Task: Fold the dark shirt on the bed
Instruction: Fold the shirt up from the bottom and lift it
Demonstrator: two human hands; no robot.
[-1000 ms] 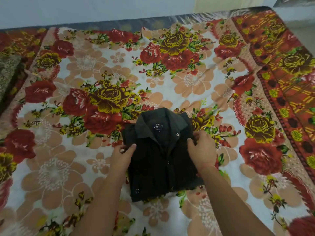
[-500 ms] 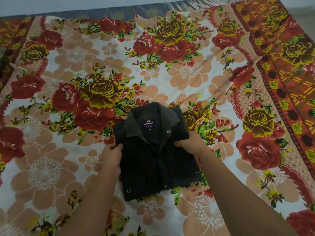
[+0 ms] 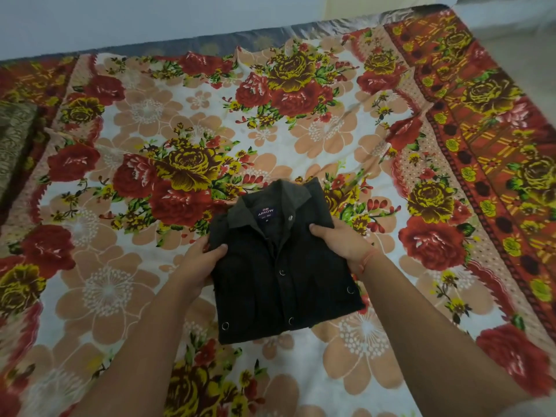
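The dark shirt (image 3: 282, 275) lies folded into a compact rectangle in the middle of the bed, collar away from me, label and snap buttons showing. My left hand (image 3: 200, 263) grips its left edge, thumb on top and fingers tucked under. My right hand (image 3: 340, 240) holds the right edge just below the collar, thumb on top, with a red thread on the wrist. The fingers under the cloth are hidden.
The floral bedsheet (image 3: 144, 121) in red, yellow and peach covers the bed, with a red patterned border (image 3: 487, 139) on the right. A dark patterned cloth (image 3: 12, 139) lies at the far left edge. A pale wall runs behind the bed.
Both hands have shifted from resting on top of the shirt to gripping its left and right edges. The camera view has moved slightly; the shirt stays in about the same place.
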